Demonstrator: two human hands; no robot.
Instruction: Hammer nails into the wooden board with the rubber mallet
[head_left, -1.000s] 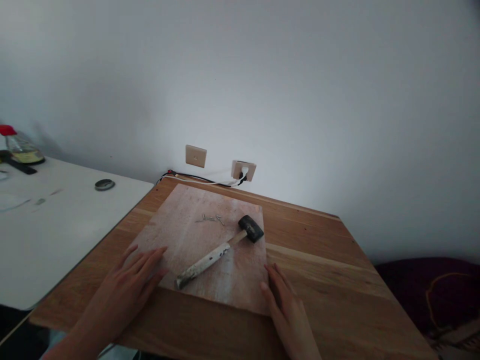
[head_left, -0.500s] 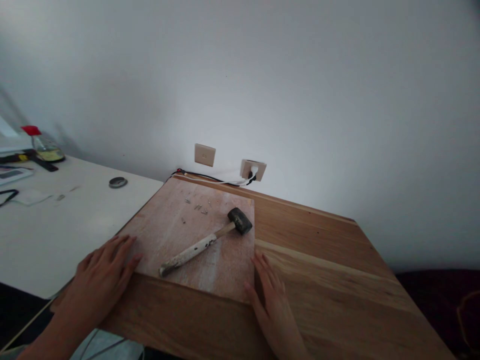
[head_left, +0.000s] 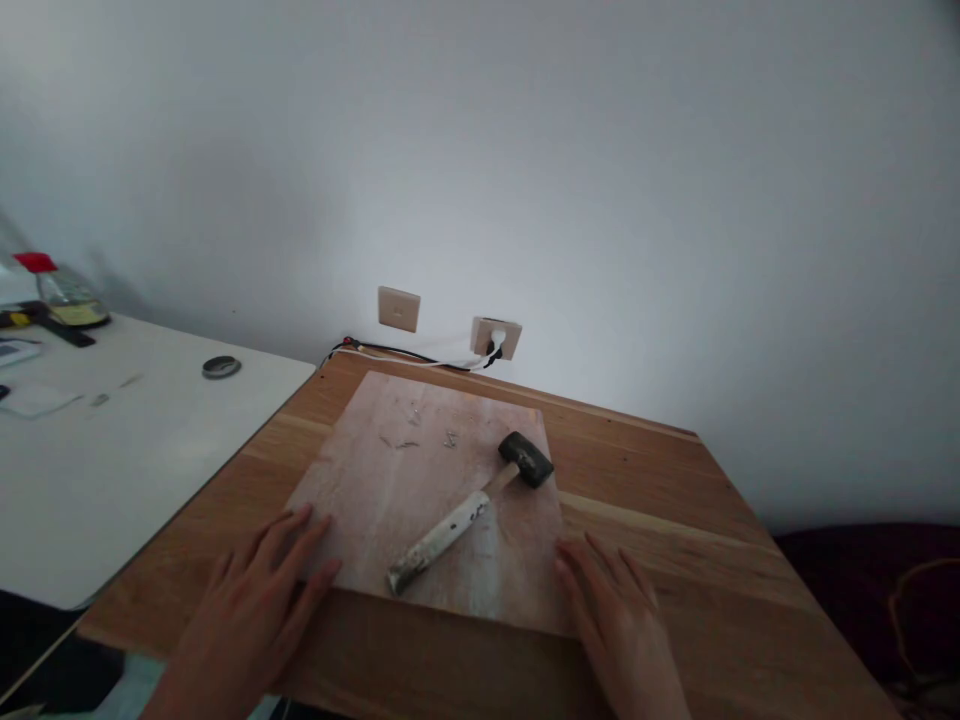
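A thin wooden board [head_left: 360, 500] lies flat on the brown table. My left hand [head_left: 259, 595] rests at its near left corner, fingers stretched out and touching the edge. Along the board's right edge, near the front corner, lies my right hand [head_left: 619, 605] with its fingers extended. Between the two hands a mallet [head_left: 442, 540] rests slantwise on the board, its black head towards the far right and its worn white-painted handle towards me. Several small nails or screws [head_left: 409, 444] are scattered on the far part of the board; their exact kind is too small to tell.
The board sits on a wooden table [head_left: 720, 540] against the wall. To the left is a white table [head_left: 150, 450] with a grey ring-shaped lid [head_left: 222, 367] and a red-capped bottle [head_left: 71, 300]. Cables [head_left: 405, 357] run along the table's back to a wall socket [head_left: 496, 338].
Both hands have moved to the right and nearer to me together with the board. The mallet and the small metal pieces went along, and the pieces have shifted on the board.
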